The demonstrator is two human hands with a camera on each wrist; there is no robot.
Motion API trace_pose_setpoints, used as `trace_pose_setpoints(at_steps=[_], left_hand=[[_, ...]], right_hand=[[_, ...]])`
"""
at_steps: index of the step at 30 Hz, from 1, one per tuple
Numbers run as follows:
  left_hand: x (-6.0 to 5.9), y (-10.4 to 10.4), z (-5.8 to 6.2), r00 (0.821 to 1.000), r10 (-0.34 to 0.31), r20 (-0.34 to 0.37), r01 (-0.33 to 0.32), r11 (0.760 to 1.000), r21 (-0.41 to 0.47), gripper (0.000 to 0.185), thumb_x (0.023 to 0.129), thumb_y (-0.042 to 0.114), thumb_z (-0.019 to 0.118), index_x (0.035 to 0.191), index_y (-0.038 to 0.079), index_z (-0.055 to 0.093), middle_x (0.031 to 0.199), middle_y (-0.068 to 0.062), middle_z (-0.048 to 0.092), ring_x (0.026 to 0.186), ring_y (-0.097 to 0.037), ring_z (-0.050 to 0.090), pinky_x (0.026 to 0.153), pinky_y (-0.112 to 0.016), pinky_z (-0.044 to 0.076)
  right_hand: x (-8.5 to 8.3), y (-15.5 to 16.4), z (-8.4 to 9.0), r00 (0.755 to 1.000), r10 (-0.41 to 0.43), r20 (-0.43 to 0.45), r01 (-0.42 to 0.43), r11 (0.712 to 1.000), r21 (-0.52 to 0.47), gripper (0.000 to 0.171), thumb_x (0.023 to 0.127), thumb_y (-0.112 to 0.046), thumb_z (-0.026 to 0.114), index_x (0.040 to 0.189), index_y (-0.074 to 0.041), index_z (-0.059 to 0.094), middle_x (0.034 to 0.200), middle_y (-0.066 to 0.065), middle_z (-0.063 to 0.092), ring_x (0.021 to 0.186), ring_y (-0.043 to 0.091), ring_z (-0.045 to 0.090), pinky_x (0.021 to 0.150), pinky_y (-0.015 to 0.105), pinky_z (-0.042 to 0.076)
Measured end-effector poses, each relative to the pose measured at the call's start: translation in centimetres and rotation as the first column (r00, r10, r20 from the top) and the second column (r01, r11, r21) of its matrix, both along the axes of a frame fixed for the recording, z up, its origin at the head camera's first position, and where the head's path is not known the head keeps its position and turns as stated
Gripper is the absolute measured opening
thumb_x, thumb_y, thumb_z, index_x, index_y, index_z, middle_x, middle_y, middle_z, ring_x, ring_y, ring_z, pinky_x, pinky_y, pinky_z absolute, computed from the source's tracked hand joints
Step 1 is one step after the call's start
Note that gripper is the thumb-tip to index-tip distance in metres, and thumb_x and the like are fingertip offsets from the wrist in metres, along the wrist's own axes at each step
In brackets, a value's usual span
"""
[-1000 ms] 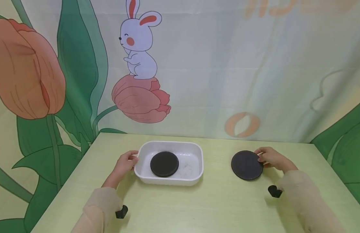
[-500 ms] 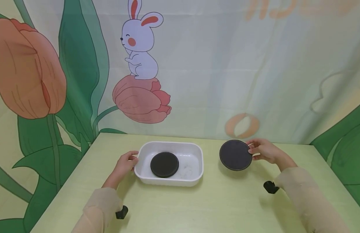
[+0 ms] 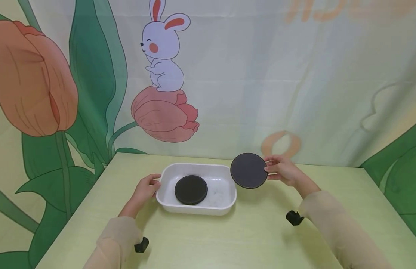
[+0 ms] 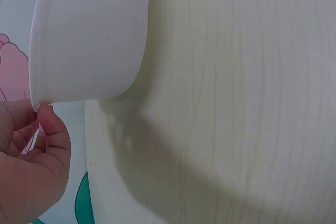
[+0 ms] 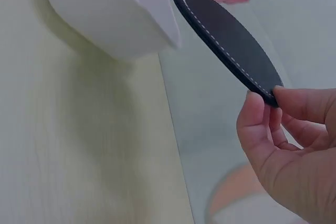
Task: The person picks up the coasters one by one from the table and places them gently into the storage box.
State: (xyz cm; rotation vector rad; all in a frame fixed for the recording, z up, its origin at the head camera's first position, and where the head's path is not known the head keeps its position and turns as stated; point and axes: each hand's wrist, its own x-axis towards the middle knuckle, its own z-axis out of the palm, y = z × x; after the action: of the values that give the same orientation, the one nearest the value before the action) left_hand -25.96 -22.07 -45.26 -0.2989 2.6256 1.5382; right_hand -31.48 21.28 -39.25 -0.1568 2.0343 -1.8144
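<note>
Pinching round black stitched coaster (image 3: 249, 170) by right edge, right hand (image 3: 284, 170) lifts it beside white rectangular plastic tray (image 3: 196, 205); left hand (image 3: 144, 189) fingers curl on tray's left rim.

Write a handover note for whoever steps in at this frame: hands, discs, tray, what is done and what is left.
Left hand grips the left rim of the white tray, which sits on the table.
Right hand pinches the raised black disc by its edge, in the air by the tray's right end and tilted.
Done: one flat black disc already lies in the tray.
Left: the raised disc is not yet in the tray; likely it goes in next.
</note>
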Motion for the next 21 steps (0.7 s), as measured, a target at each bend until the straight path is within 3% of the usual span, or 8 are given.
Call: trace_pose_setpoints(at_steps=[8, 21], left_hand=[[0.0, 0.0, -0.1, 1.0, -0.001, 0.002, 0.001, 1.0, 0.007, 0.037, 0.09, 0.008, 0.048, 0.126, 0.004, 0.043, 0.106, -0.018, 0.049, 0.081, -0.019, 0.049, 0.06, -0.021, 0.044], [0.1, 0.0, -0.1, 1.0, -0.003, -0.008, 0.003, 1.0, 0.016, 0.037, 0.09, 0.007, 0.048, 0.126, 0.003, 0.044, 0.106, -0.018, 0.049, 0.081, -0.02, 0.05, 0.06, -0.022, 0.045]], right_hand=[[0.1, -3.9, -0.5, 0.999, -0.031, 0.021, 0.033, 0.995, -0.091, 0.025, 0.083, 0.005, 0.05, 0.107, -0.003, 0.044, 0.078, 0.0, 0.047, 0.062, 0.009, 0.056, 0.059, 0.024, 0.051], [-0.1, -10.1, -2.0, 0.996, -0.064, 0.07, 0.075, 0.981, -0.177, 0.03, 0.081, 0.008, 0.048, 0.11, 0.003, 0.043, 0.077, 0.002, 0.051, 0.061, 0.011, 0.056, 0.054, 0.023, 0.049]])
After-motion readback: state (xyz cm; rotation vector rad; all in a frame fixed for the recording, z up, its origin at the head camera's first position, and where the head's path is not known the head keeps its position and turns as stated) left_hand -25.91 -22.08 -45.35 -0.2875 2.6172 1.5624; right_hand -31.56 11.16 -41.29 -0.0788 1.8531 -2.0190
